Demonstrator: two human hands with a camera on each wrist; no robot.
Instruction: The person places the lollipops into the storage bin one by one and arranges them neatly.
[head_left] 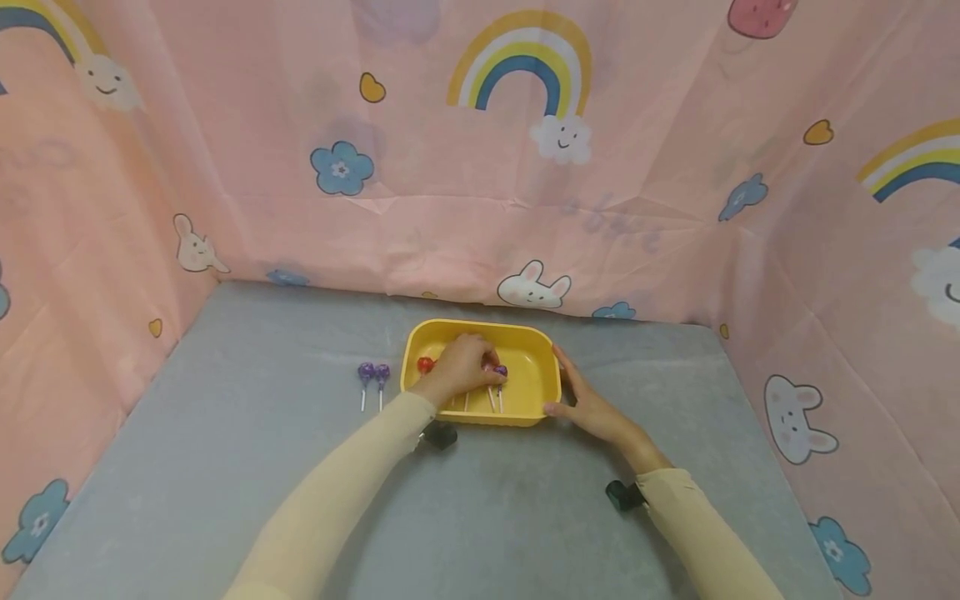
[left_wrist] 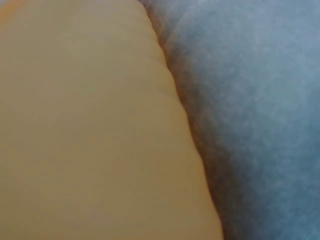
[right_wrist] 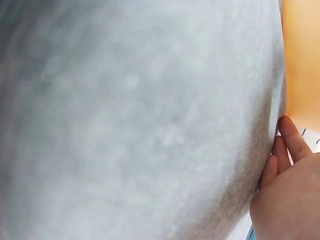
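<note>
A yellow plastic container (head_left: 536, 367) stands on the grey cloth. My left hand (head_left: 461, 367) reaches into it over the near left side, fingers and thumb curled at the heads of lollipops on its right. One purple-wrapped lollipop (head_left: 501, 372) shows beside the fingertips, and the head of the one beside it is mostly hidden by them. A red lollipop (head_left: 426, 364) lies at the container's left end, partly behind the hand. My right hand (head_left: 592, 408) presses the container's right end with extended fingers, thumb at the near corner. In the right wrist view its fingers (right_wrist: 295, 142) touch the yellow wall.
Two purple lollipops (head_left: 373, 375) lie side by side on the grey cloth (head_left: 495, 517), left of the container. A pink printed curtain (head_left: 450, 233) encloses the back and both sides. The left wrist view is mostly a cream sleeve (left_wrist: 90, 125).
</note>
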